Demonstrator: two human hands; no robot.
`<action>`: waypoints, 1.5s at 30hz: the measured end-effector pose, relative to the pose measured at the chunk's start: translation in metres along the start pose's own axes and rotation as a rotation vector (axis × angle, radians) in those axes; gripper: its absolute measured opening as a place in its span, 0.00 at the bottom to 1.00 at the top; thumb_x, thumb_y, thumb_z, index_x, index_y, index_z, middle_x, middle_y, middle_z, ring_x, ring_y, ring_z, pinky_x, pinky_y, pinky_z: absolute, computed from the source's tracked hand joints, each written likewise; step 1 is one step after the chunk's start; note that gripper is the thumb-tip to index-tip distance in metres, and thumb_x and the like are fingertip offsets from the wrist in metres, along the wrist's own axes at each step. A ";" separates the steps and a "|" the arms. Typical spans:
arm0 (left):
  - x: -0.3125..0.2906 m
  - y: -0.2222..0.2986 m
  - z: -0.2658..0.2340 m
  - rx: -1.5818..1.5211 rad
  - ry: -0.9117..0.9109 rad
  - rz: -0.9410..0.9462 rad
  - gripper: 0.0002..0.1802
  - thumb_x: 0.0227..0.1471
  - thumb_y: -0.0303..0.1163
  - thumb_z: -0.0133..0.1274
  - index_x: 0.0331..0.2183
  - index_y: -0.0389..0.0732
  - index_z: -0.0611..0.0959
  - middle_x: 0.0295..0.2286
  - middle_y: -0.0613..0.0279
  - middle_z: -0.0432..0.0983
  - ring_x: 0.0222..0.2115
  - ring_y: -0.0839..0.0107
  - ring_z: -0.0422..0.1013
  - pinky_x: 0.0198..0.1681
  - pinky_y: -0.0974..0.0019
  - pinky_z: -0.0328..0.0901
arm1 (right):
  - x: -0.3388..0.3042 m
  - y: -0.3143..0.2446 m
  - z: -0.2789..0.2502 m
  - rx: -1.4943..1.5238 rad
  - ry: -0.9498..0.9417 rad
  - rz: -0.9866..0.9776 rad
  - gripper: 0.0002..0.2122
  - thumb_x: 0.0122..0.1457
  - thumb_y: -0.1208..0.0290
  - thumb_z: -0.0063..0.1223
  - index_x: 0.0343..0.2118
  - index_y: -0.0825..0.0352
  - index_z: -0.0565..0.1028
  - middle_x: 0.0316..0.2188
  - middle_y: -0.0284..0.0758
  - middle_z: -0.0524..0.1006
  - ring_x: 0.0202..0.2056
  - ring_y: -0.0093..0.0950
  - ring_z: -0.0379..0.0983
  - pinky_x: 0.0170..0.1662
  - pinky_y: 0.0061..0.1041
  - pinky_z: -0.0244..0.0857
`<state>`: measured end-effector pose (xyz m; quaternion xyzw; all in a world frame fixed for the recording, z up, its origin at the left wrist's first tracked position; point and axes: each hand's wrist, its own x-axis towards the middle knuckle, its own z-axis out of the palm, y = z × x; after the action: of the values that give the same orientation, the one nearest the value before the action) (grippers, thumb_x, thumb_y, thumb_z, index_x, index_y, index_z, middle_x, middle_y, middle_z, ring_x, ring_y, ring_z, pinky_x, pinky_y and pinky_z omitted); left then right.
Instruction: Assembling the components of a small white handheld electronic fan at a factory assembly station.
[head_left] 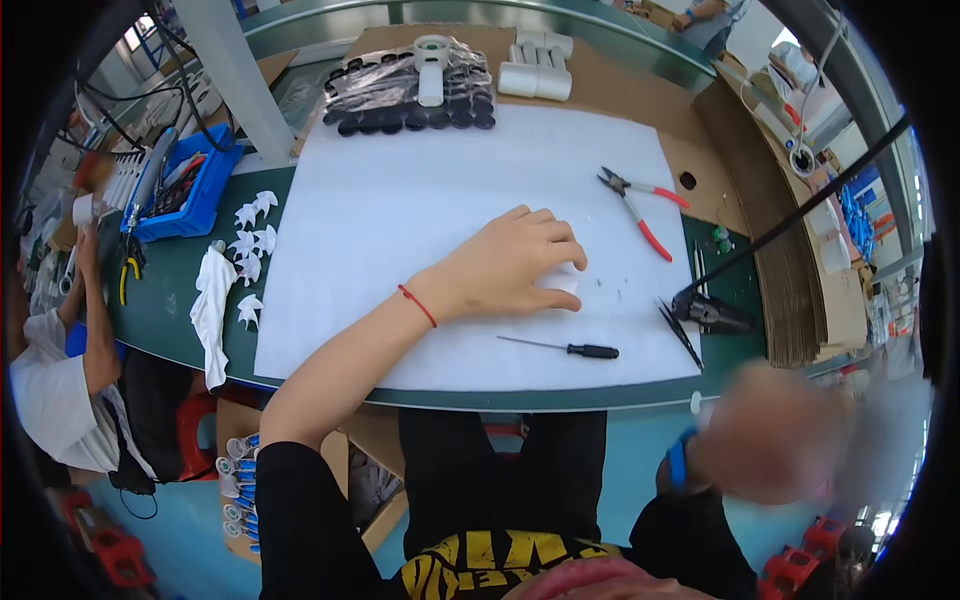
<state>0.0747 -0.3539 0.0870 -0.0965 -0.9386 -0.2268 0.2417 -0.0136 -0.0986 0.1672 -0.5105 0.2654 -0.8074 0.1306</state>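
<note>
- The left hand (510, 265) is laid palm-down on the white sheet (400, 200), fingers curled over a small white piece (566, 283).
- A black-handled screwdriver (565, 349) is seen just below that hand.
- Red-handled cutters (640, 205) lie to its upper right.
- The right hand is hidden by blur; its grip cannot be told.

A red string bracelet (418, 305) circles the left wrist, above black short sleeves (300, 500) and a yellow-printed black shirt (490, 565).

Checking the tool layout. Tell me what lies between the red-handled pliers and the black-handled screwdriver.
In the head view, only bare white sheet lies between the pliers and the screwdriver, apart from a few tiny specks. The left hand, covering a small white piece, sits just beside that stretch.
</note>
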 end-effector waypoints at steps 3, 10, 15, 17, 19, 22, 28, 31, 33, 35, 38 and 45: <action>-0.020 -0.004 -0.003 0.018 -0.092 -0.079 0.21 0.42 0.42 0.64 0.38 0.44 0.79 0.37 0.62 0.73 0.42 0.61 0.67 0.47 0.62 0.61 | 0.007 0.039 0.014 0.037 0.174 0.638 0.26 0.61 0.42 0.40 0.37 0.67 0.65 0.14 0.29 0.62 0.12 0.19 0.53 0.14 0.17 0.51; -0.014 -0.007 -0.002 -0.012 -0.140 -0.120 0.24 0.41 0.42 0.65 0.40 0.43 0.78 0.38 0.61 0.72 0.41 0.61 0.68 0.48 0.62 0.61 | 0.006 0.046 0.020 -0.085 0.079 0.711 0.35 0.61 0.34 0.26 0.39 0.71 0.65 0.14 0.32 0.65 0.10 0.19 0.57 0.11 0.17 0.49; -0.015 -0.006 -0.001 -0.018 -0.088 -0.158 0.23 0.44 0.44 0.63 0.40 0.42 0.79 0.37 0.61 0.73 0.41 0.62 0.68 0.48 0.62 0.61 | -0.004 0.049 0.014 0.222 -0.033 0.646 0.32 0.59 0.33 0.29 0.35 0.66 0.64 0.12 0.30 0.65 0.07 0.20 0.59 0.10 0.18 0.55; -0.012 -0.007 0.002 -0.003 -0.083 -0.151 0.22 0.46 0.45 0.62 0.40 0.42 0.79 0.37 0.62 0.74 0.41 0.62 0.68 0.48 0.63 0.61 | -0.005 0.043 0.004 0.311 -0.168 0.578 0.27 0.61 0.38 0.36 0.34 0.65 0.64 0.11 0.29 0.68 0.08 0.19 0.64 0.10 0.17 0.60; -0.012 -0.006 0.002 0.017 -0.081 -0.144 0.21 0.47 0.45 0.61 0.39 0.42 0.79 0.37 0.62 0.74 0.41 0.62 0.68 0.48 0.63 0.61 | 0.003 0.031 -0.005 0.448 -0.348 0.561 0.14 0.63 0.58 0.46 0.34 0.68 0.70 0.18 0.37 0.73 0.13 0.28 0.70 0.18 0.25 0.67; -0.010 -0.006 0.004 0.022 -0.089 -0.153 0.20 0.49 0.45 0.59 0.39 0.42 0.79 0.37 0.62 0.74 0.41 0.63 0.68 0.48 0.63 0.61 | 0.026 0.029 -0.004 0.555 -0.553 0.653 0.06 0.63 0.72 0.46 0.30 0.68 0.71 0.19 0.35 0.74 0.15 0.28 0.70 0.21 0.27 0.70; -0.006 -0.008 0.008 0.021 -0.083 -0.111 0.19 0.49 0.45 0.59 0.38 0.42 0.79 0.37 0.62 0.73 0.41 0.63 0.67 0.47 0.63 0.61 | -0.012 0.051 0.000 0.356 -0.030 0.640 0.31 0.62 0.38 0.30 0.36 0.71 0.66 0.13 0.32 0.66 0.10 0.22 0.62 0.13 0.20 0.58; -0.015 -0.010 0.006 0.041 -0.073 -0.118 0.19 0.48 0.44 0.59 0.39 0.42 0.79 0.37 0.62 0.73 0.40 0.62 0.67 0.46 0.62 0.61 | -0.003 0.067 0.004 0.284 0.142 0.965 0.37 0.61 0.34 0.16 0.36 0.70 0.67 0.14 0.31 0.65 0.11 0.20 0.58 0.15 0.19 0.55; -0.013 -0.011 0.007 0.045 -0.058 -0.111 0.21 0.49 0.47 0.58 0.37 0.40 0.80 0.36 0.62 0.74 0.40 0.64 0.68 0.46 0.63 0.61 | -0.003 0.075 -0.002 0.358 0.140 1.037 0.37 0.61 0.34 0.16 0.35 0.68 0.68 0.13 0.30 0.64 0.11 0.20 0.57 0.15 0.19 0.54; -0.012 -0.009 0.007 0.040 -0.060 -0.109 0.21 0.49 0.47 0.58 0.37 0.41 0.80 0.36 0.62 0.74 0.40 0.64 0.68 0.45 0.63 0.61 | -0.003 0.078 -0.003 0.359 0.142 1.050 0.36 0.61 0.33 0.17 0.35 0.68 0.68 0.13 0.29 0.64 0.11 0.19 0.56 0.15 0.19 0.52; -0.010 -0.008 0.007 0.034 -0.062 -0.117 0.20 0.49 0.47 0.58 0.37 0.41 0.80 0.36 0.62 0.74 0.39 0.64 0.68 0.45 0.63 0.61 | -0.001 0.080 0.000 0.314 0.176 1.056 0.35 0.63 0.36 0.16 0.34 0.67 0.68 0.12 0.27 0.60 0.09 0.17 0.51 0.12 0.17 0.47; -0.018 -0.010 0.005 0.042 -0.049 -0.117 0.19 0.49 0.43 0.59 0.38 0.41 0.79 0.37 0.61 0.73 0.39 0.61 0.68 0.45 0.61 0.62 | 0.005 0.080 -0.005 0.706 0.141 1.137 0.31 0.62 0.36 0.26 0.35 0.66 0.65 0.11 0.25 0.60 0.07 0.15 0.52 0.09 0.16 0.46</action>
<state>0.0852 -0.3614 0.0703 -0.0418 -0.9528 -0.2181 0.2070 -0.0251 -0.1652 0.1244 -0.1640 0.2210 -0.6829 0.6767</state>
